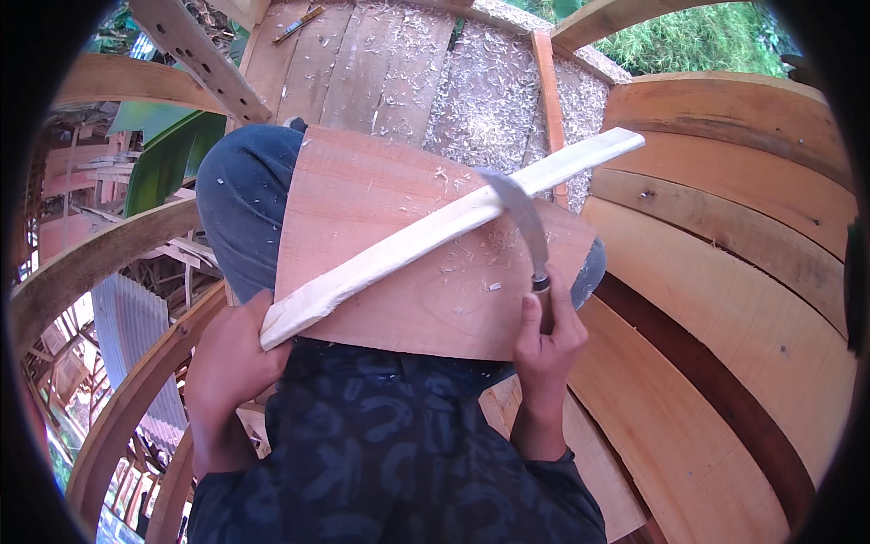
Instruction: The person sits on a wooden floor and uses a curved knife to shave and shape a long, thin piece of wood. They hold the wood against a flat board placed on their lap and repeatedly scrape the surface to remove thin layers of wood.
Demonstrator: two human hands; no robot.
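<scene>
A pale, roughly squared strip of wood (408, 238) slants across a reddish flat board (362, 195) that rests on my lap. Around the strip's near left end my left hand (236, 349) is closed. My right hand (553, 335) grips the dark handle of a curved knife (526, 222), thumb pressed along the grip. The knife's blade points away from me and crosses the strip right of its middle, its tip a little past the far edge. Whether the blade touches the wood I cannot tell. A few shavings lie on the board beside the blade.
Curling wood shavings (485, 118) cover the planks (358, 72) ahead. A small yellowish tool (299, 23) lies at the far left. Curved wooden planks (716, 236) rise on my right, and bent ribs (136, 399) stand on my left. An upright slat (549, 100) stands ahead.
</scene>
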